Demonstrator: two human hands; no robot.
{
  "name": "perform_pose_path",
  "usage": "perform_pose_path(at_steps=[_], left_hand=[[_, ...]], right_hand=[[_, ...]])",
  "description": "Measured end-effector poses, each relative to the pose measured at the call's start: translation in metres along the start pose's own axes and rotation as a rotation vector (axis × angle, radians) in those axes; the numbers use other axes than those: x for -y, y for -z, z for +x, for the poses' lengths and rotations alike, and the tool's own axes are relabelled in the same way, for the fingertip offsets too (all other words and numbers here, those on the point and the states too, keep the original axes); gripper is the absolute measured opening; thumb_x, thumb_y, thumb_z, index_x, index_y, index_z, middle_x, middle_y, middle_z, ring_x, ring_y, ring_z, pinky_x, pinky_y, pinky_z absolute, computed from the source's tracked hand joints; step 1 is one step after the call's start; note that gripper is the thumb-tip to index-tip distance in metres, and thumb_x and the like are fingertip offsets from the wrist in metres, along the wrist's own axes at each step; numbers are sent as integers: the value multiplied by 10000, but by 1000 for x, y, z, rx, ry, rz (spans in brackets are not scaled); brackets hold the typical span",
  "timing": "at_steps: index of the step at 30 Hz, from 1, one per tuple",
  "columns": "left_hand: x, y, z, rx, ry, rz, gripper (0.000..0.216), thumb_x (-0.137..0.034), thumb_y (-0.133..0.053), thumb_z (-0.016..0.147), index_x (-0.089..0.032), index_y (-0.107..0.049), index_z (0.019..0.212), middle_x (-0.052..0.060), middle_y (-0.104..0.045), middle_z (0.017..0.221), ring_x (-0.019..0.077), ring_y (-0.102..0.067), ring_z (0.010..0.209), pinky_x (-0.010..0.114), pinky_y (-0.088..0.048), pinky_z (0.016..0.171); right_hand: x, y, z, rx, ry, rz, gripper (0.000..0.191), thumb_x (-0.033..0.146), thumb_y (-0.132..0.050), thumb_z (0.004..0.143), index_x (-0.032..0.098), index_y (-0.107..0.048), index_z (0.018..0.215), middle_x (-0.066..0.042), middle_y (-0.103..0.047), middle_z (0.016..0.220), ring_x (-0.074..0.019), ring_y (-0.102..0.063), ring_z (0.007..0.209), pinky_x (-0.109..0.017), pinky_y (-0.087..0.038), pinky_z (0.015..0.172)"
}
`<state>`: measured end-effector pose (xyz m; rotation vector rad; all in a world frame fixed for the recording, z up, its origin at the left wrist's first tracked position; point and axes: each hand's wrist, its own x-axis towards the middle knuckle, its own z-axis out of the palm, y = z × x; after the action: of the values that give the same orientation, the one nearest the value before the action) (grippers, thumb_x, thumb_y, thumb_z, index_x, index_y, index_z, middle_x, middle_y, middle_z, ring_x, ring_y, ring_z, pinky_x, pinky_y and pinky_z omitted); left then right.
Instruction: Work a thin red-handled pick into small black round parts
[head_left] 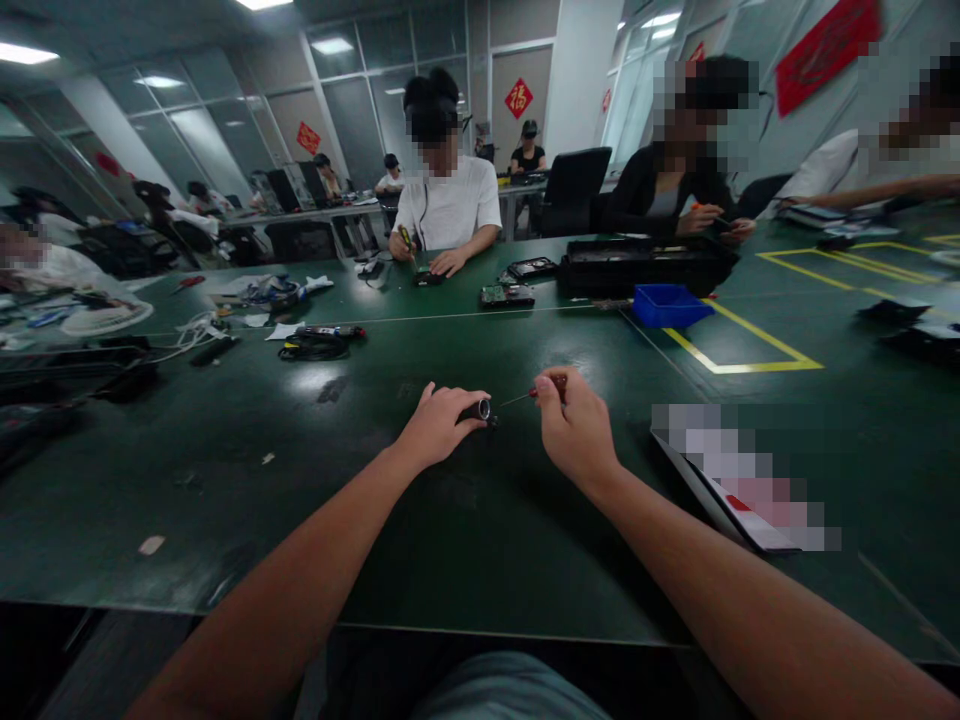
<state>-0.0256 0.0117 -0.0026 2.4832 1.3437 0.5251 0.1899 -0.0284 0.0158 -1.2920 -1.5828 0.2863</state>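
Note:
Over the middle of the green table, my left hand (pixel 439 424) is closed on a small dark cylinder (pixel 481 410) with a shiny silver ring at its open end. Just below that end is a tiny dark piece (pixel 493 423); whether it is attached, I cannot tell. A thin-shafted screwdriver (pixel 531 393) with a red handle is pinched in my right hand (pixel 574 425). Its shaft points left at the cylinder's ringed end, with a small gap between them. My fingers hide most of the handle and the rear of the cylinder.
An open booklet or folder (pixel 739 490) lies right of my forearm. Beyond are a blue bin (pixel 671 305), a long black case (pixel 649 268) and a circuit-board device (pixel 507 296). A black cable coil (pixel 319 343) lies left. Across the table, a person in white (pixel 448 210) works with a yellow screwdriver.

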Motion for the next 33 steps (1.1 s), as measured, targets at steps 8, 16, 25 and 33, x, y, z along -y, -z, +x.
perform_pose_path(at_steps=[8, 16, 25, 33], left_hand=[[-3, 5, 2, -186, 137, -499, 371, -268, -668, 895, -215, -610, 1257, 93, -655, 1237, 249, -604, 1135, 421, -453, 1020], [-11, 16, 5, -201, 272, -965, 301, -442, -590, 924, -188, -579, 1086, 38, -602, 894, 134, -559, 712, 259, -445, 619], [-45, 11, 17, 120, 123, -271, 222, -292, -576, 898, -225, -688, 1077, 51, -707, 1058, 214, -657, 926, 340, -484, 811], [-55, -12, 34, 230, 50, 137, 306, -379, -560, 916, -247, -726, 1137, 100, -704, 1024, 285, -657, 931, 376, -500, 774]], right_hand=[[-1, 0, 0, -47, 9, 25, 210, 371, -444, 1014, 221, -580, 959, -29, -669, 794, -200, -643, 720, -328, -454, 673], [6, 7, -2, -109, 52, 83, 203, 361, -439, 1027, 222, -582, 986, -25, -664, 808, -191, -648, 730, -324, -471, 662], [6, 8, -1, -169, 75, 99, 188, 349, -446, 1027, 224, -587, 1019, -40, -682, 866, -200, -666, 782, -355, -493, 721], [4, 7, -1, -168, 86, 99, 179, 341, -448, 1025, 227, -586, 1016, -39, -691, 867, -200, -669, 776, -355, -496, 717]])
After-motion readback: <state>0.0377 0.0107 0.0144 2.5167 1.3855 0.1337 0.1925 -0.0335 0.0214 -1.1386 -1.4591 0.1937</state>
